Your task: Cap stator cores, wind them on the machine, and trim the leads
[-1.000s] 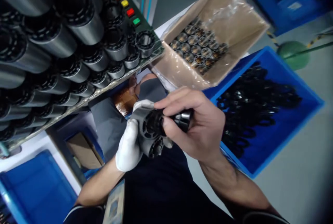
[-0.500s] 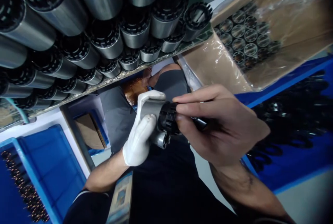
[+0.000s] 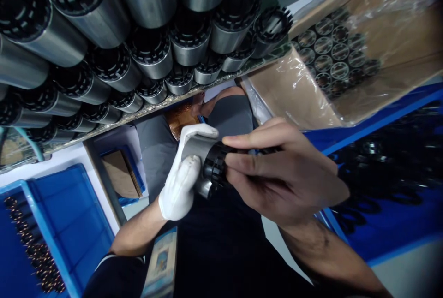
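My left hand (image 3: 180, 178), in a white glove, is wrapped around a shiny metal cylinder (image 3: 199, 148) held tilted in front of my body. A black slotted plastic ring (image 3: 214, 164) sits at the cylinder's right end. My bare right hand (image 3: 287, 169) is closed, its fingertips pinching the far side of that ring. Part of the ring is hidden behind these fingers. Under the cylinder, close to my left thumb, a smaller shiny metal piece (image 3: 204, 188) shows. A dark piece (image 3: 266, 151) is partly visible behind my right fingers; I cannot tell what it is.
Many metal cylinders with black slotted rings (image 3: 152, 51) stand on the bench (image 3: 166, 100) above. At the right, a plastic-lined cardboard box (image 3: 287, 86) holds metal tubes. A blue bin (image 3: 391, 247) contains black rings; another blue bin (image 3: 72, 215) has copper-coloured parts. My legs are beneath the bench.
Both hands and the cylinder have shifted slightly left. The ring end has turned down a little, and my right fingers still grip it. The view has moved slightly.
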A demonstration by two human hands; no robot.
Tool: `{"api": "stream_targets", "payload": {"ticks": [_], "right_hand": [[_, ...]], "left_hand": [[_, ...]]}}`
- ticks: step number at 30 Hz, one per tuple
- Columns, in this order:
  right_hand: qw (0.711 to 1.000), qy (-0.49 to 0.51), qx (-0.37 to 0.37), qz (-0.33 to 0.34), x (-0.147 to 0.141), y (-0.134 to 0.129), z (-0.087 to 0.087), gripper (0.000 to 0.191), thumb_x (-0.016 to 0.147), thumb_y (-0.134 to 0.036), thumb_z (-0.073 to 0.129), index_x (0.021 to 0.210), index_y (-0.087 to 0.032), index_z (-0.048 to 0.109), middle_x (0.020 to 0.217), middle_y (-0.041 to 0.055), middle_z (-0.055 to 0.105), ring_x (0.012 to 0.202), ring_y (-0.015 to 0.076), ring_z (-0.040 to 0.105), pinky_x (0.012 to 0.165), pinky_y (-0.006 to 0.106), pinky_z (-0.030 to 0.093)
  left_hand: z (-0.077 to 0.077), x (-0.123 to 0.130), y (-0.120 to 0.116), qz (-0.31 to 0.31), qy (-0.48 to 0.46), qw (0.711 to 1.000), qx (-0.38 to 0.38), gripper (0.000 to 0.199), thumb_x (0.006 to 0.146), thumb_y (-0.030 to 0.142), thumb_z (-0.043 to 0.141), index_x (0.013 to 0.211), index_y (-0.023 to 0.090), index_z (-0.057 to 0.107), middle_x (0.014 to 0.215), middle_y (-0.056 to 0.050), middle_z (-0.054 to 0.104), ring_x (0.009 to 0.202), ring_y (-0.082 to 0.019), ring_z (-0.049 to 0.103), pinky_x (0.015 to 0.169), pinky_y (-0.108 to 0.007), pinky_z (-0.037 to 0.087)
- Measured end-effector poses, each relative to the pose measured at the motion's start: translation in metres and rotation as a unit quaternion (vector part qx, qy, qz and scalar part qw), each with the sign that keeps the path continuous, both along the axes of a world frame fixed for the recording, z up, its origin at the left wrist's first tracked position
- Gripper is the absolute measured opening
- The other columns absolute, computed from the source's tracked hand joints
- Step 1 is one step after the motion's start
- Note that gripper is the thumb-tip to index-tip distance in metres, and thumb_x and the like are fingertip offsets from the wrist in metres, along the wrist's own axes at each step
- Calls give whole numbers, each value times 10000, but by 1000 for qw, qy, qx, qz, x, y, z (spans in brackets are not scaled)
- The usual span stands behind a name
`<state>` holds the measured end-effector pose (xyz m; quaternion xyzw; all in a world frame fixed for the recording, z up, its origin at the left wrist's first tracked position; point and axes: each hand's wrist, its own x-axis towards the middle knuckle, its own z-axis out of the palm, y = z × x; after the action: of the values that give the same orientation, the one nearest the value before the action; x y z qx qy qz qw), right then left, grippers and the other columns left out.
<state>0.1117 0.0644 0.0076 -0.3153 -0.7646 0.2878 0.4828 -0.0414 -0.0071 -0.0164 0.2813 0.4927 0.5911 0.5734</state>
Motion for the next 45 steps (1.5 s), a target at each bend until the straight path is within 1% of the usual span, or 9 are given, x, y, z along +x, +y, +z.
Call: {"api": "stream_targets", "payload": {"ticks": [6, 9, 13, 17, 20, 27, 33, 37, 45], "right_hand": [[1000, -14, 15, -7, 4, -1, -7, 262, 940, -70, 872, 1001, -324, 847, 1066, 30, 866, 808, 232, 776, 690, 425, 635], [999, -34, 25, 17, 6, 1, -9, 242, 965, -85, 861, 1052, -310, 836, 1093, 25, 868, 870, 229, 793, 740, 409, 651], [995, 14, -98, -20, 9, 3, -7, 53, 1093, -298, 790, 1143, -284, 794, 997, 6, 830, 819, 224, 785, 714, 402, 621], [972, 88, -210, -56, 15, -4, -5, 435, 1180, -614, 605, 906, -278, 649, 777, 0, 614, 656, 219, 598, 609, 412, 474], [979, 54, -198, 10, 16, -14, -7, 95, 1124, -398, 674, 1142, -308, 698, 967, 37, 713, 858, 276, 687, 777, 465, 588], [985, 57, -165, 9, 8, -34, -17, 242, 940, -207, 900, 1109, -306, 759, 1407, 103, 791, 1157, 341, 823, 920, 534, 751], [985, -10, -166, 43, 10, -27, -12, 349, 950, -202, 875, 1255, -364, 825, 1293, 90, 864, 1137, 365, 837, 950, 585, 744], [986, -22, -160, 49, 16, -22, -12, 468, 914, -228, 888, 1322, -451, 846, 1257, 57, 858, 1078, 367, 834, 877, 563, 765], [984, -27, -154, 91, 29, -17, -16, 475, 906, -160, 899, 1328, -376, 872, 1292, 60, 831, 1041, 309, 830, 839, 486, 755]], "left_hand": [[-6, -1, -11, 7, -8, 1000, 8, 529, 1096, 730, 664, 1385, 287, 689, 1345, -102, 700, 1359, -375, 676, 1149, -494, 598], [-8, 0, -11, -20, -34, 999, 13, 585, 992, 700, 851, 1365, 290, 662, 1271, -72, 710, 1131, -306, 737, 976, -427, 641], [-7, 0, -2, -4, -144, 989, 22, 465, 1006, 512, 894, 1281, 288, 594, 1060, -14, 749, 772, -168, 723, 693, -292, 608], [0, 2, 9, 50, -206, 977, -21, 430, 1040, 551, 836, 1268, 280, 592, 979, 9, 757, 630, -123, 689, 585, -238, 547], [9, 6, 16, 97, -166, 980, -57, 508, 1020, 704, 812, 1247, 295, 613, 1067, -7, 766, 729, -167, 746, 670, -300, 620], [19, 12, 26, 172, -113, 970, -130, 576, 1120, 803, 513, 1210, 262, 688, 1092, -95, 772, 1224, -359, 792, 1020, -505, 691], [16, 14, 25, 163, -90, 972, -144, 649, 1069, 867, 581, 1219, 258, 744, 1289, -99, 826, 1451, -426, 719, 1186, -535, 651], [11, 14, 26, 139, -119, 973, -144, 651, 1077, 872, 572, 1161, 250, 742, 1276, -113, 830, 1454, -436, 726, 1142, -547, 683], [9, 19, 30, 77, -130, 970, -191, 632, 1113, 798, 541, 1182, 207, 757, 1220, -124, 848, 1481, -448, 725, 1088, -542, 715]]}}
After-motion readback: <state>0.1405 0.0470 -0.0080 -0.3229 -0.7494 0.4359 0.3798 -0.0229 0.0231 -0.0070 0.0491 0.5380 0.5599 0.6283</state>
